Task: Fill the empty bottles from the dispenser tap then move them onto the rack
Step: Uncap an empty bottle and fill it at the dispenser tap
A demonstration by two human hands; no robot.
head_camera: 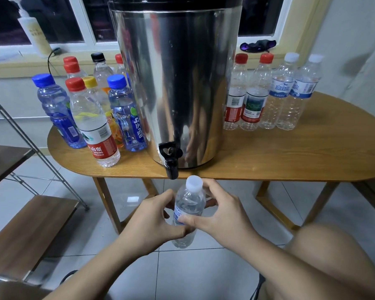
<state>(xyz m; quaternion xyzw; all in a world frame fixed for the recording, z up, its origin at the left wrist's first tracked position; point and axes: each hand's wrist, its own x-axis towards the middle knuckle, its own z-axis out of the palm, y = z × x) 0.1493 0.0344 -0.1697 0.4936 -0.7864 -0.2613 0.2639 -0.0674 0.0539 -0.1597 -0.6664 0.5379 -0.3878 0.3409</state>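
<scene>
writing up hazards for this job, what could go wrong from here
1. The cap is on the bottle below the tap; opened now, water would likely splash onto the floor.
2. The left hand and right hand hold the bottle in the air, off the table; it could slip as it gets heavier.
3. The front red-capped bottle stands near the table edge and could be knocked off.

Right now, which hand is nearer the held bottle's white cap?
Right. The right hand reaches up beside the white cap; the left hand grips the water bottle lower down its body.
</scene>
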